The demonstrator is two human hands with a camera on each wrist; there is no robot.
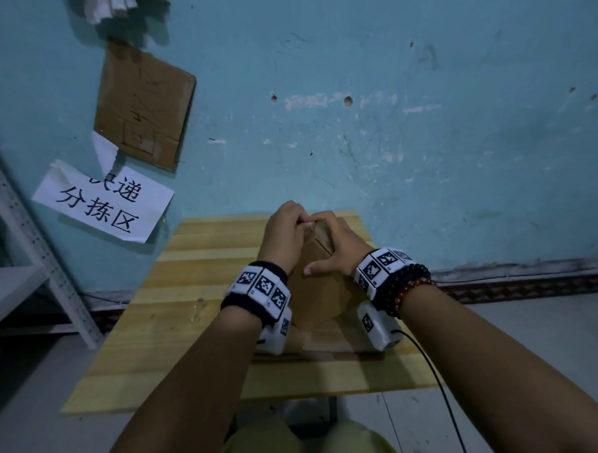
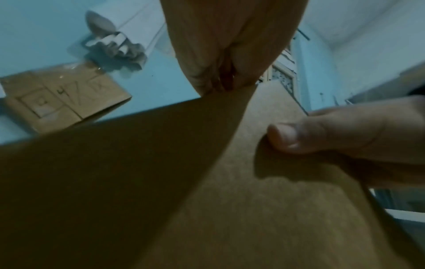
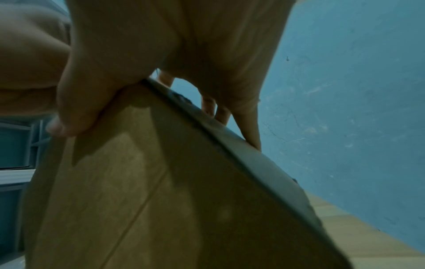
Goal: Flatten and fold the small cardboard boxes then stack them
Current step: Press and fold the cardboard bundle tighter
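Both forearms reach up mid-frame: my left hand (image 1: 283, 231) and right hand (image 1: 336, 247) pinch the cardboard box (image 1: 319, 287), fingers curled over its top edge. Box stands on the wooden table (image 1: 177, 300), centre frame.

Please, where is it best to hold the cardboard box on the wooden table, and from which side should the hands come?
Probably at its raised top edge, from above: the cardboard box stands tilted on the table, so that edge is free. The left hand and right hand already grip there, thumbs on the near face.
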